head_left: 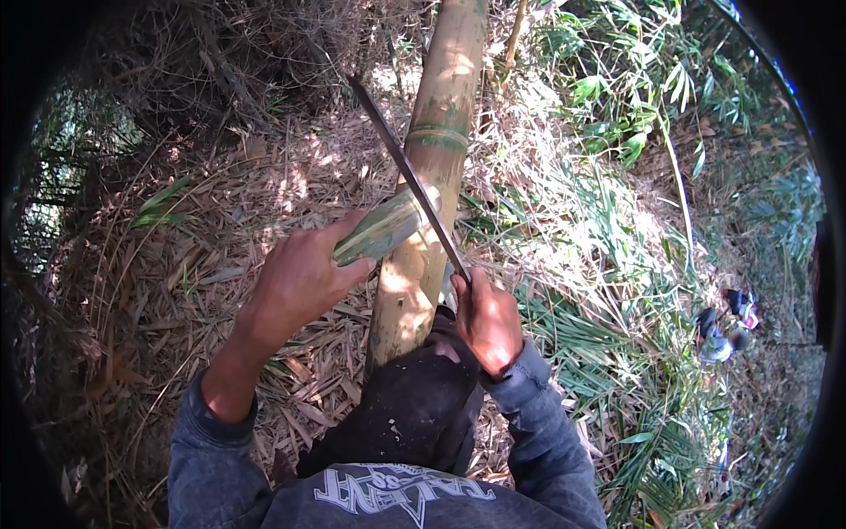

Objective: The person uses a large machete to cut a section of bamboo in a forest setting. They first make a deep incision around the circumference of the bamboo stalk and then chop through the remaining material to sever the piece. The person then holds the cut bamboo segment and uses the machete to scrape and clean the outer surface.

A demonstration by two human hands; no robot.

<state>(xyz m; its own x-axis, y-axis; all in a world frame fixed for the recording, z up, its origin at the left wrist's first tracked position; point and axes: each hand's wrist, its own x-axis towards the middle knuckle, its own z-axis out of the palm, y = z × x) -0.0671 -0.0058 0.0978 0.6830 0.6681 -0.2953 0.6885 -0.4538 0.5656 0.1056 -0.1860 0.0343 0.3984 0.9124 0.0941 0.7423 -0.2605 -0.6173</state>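
A thick yellow-green bamboo pole (436,167) runs from the top centre of the frame down to the middle, its lower end lost behind the person's dark-clad knee. Dry brown leaf litter (203,264) covers the ground on the left; green leafy undergrowth (617,132) fills the right. A long dark machete blade (401,163) slants from the upper centre down across the pole. The left hand (300,282), centre-left, is wrapped around a short green bamboo piece (383,229) laid against the blade's back. The right hand (487,322), just right of centre, is clenched around the blade's handle.
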